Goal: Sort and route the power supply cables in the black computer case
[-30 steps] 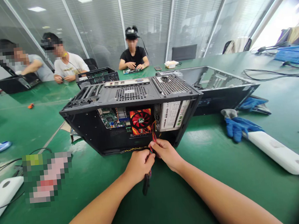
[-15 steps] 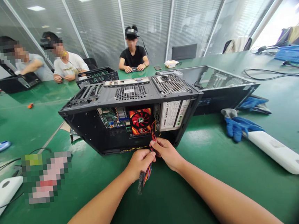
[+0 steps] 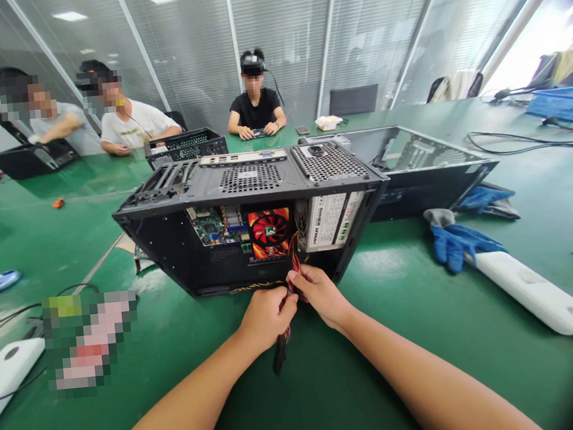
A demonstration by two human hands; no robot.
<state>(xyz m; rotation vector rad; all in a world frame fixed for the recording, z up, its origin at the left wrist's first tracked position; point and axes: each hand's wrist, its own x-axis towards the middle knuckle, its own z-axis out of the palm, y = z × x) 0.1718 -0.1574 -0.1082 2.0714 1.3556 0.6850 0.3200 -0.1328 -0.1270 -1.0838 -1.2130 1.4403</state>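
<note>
A black computer case stands on the green table with its open side facing me. Inside it are a motherboard, a red cooling fan and a white-labelled power supply. In front of the opening, my left hand is closed around a bundle of coloured power cables. Below that hand hangs the bundle's black connector. My right hand pinches the same cables just beside the left, close to the lower edge of the case. The fingertips partly hide the cables.
Behind on the right lies another open case. Blue gloves and a white power strip are at the right; another white strip with black cables is at the left. Several people sit across the table, with more cases.
My left hand has turned slightly over the bundle, and the hanging connector has swung a little to the right. My right hand stays nearly where it was.
</note>
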